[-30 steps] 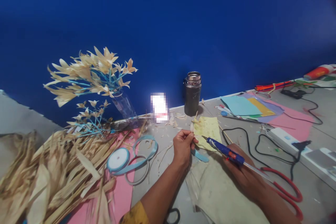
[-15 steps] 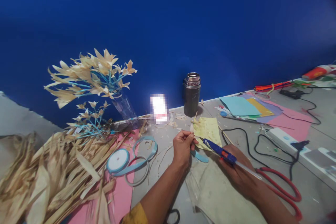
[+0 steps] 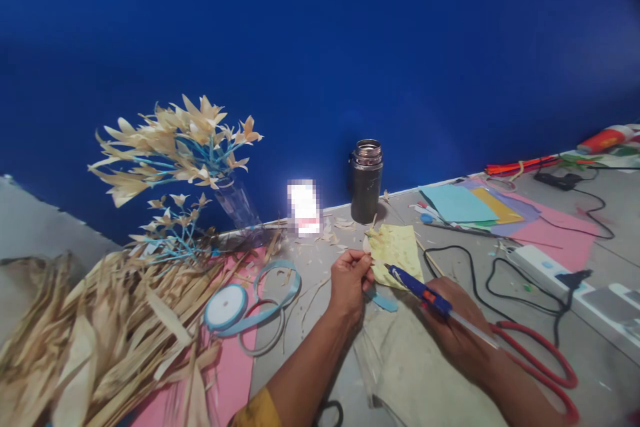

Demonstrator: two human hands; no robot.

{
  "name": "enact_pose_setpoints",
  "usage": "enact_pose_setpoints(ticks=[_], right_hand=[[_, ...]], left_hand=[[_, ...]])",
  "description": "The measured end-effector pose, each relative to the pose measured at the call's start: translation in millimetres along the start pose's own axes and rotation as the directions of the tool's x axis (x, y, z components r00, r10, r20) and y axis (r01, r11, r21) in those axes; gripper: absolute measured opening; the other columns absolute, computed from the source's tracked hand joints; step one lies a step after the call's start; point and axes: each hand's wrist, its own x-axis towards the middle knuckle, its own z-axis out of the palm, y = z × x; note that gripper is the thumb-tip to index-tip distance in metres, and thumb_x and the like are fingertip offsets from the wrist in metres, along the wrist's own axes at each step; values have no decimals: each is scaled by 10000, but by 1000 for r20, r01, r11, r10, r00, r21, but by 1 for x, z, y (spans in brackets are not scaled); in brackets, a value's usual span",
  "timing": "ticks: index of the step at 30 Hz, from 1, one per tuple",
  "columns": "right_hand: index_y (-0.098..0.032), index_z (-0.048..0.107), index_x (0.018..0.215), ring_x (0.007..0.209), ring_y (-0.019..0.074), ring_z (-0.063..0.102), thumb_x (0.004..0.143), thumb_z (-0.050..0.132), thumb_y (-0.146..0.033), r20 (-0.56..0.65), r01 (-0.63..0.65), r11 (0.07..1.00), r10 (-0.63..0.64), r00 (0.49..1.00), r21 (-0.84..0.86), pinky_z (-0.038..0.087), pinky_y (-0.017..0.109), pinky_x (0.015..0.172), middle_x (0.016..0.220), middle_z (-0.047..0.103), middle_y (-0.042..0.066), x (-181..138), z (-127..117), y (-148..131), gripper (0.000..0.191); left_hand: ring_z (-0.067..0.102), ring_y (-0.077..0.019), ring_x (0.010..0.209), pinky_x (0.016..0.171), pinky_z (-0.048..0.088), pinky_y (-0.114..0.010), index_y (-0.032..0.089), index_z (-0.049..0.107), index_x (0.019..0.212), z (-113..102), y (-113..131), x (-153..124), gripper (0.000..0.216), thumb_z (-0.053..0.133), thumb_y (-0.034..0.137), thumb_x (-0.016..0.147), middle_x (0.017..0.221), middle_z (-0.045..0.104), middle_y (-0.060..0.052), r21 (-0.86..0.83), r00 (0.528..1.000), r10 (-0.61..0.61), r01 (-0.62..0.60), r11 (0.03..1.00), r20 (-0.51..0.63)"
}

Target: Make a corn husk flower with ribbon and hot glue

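Note:
My right hand (image 3: 457, 323) is wrapped round a blue glue gun (image 3: 419, 289), with a clear glue stick (image 3: 474, 329) poking out of its back end. The gun's nozzle points left, a short gap away from my left fingertips. My left hand (image 3: 350, 283) is closed in a pinch; what it holds is too small and hidden to make out. A pale sliver of husk (image 3: 367, 245) shows just above those fingers. Behind both hands lies a yellow paper (image 3: 397, 250) with dried blobs on it. A light blue ribbon piece (image 3: 384, 301) lies between the hands.
Dried corn husks (image 3: 115, 340) heap up at left, beside a ribbon spool (image 3: 226, 307). Husk flowers (image 3: 190, 140) lean in a clear vase (image 3: 239, 205). A dark flask (image 3: 367, 183) stands by the wall. At right are red-handled scissors (image 3: 543, 363), a power strip (image 3: 543, 267) and black cables.
My right hand and the glue gun have shifted very slightly right, with the nozzle a little farther from my left fingertips. The whole view has also moved slightly.

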Motion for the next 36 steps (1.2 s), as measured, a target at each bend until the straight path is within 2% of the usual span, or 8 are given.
enact_pose_setpoints(ticks=[6,12,17,18,21,23,29,36], right_hand=[[-229,622,880,774,253,604,1046,466,-452,21,-29,993,31,999,-115,466,382,719,812,656,85,-4,9,18,319],[-180,652,1111,904,295,628,966,501,-246,66,48,976,-35,997,-211,512,453,836,1008,707,150,-6,20,35,219],[-170,581,1360,1172,325,612,784,521,-85,86,149,963,-133,987,-223,493,521,997,1305,665,165,1,10,36,585],[-181,595,1352,1169,319,617,798,530,-87,60,166,959,-157,986,-228,498,508,988,1297,671,155,4,5,32,566],[-196,693,1114,952,269,649,934,588,-146,-90,214,943,-244,966,-256,512,421,847,1019,724,107,17,-6,7,215],[-183,703,1015,853,235,619,970,628,-165,-170,254,927,-307,936,-275,489,374,786,893,703,83,27,-8,-16,90],[-179,747,935,724,216,532,997,624,-174,-258,262,875,-385,886,-408,394,357,678,771,674,67,53,7,-64,138],[-169,777,994,731,220,549,987,658,-190,-293,207,879,-353,889,-429,395,360,692,774,696,67,58,13,-61,121]], left_hand=[[410,-51,400,382,214,-162,177,597,743,7,10,-7,470,940,447,570,505,581,38,-44,999,-33,35,998,40],[412,-54,409,409,262,-169,153,640,744,19,22,-18,423,919,443,612,472,576,33,50,1000,23,-22,998,-16],[461,-66,457,457,322,-170,147,679,776,25,29,-24,405,914,432,609,503,578,41,67,991,57,-50,997,-119],[458,-67,457,457,323,-171,147,679,776,25,29,-25,405,913,432,608,502,576,42,62,991,59,-51,997,-124],[450,-69,448,447,307,-173,148,679,775,25,28,-26,405,911,435,609,489,569,44,54,989,69,-63,997,-132],[446,-70,441,442,302,-176,147,681,777,26,25,-27,403,909,436,612,487,573,42,51,988,77,-71,996,-132],[437,-62,422,444,294,-182,139,689,789,27,21,-31,387,903,421,633,482,580,40,76,990,96,-88,993,-104],[397,-61,366,422,255,-187,150,665,804,31,28,-37,391,873,448,663,437,590,32,49,995,67,-64,997,-72]])
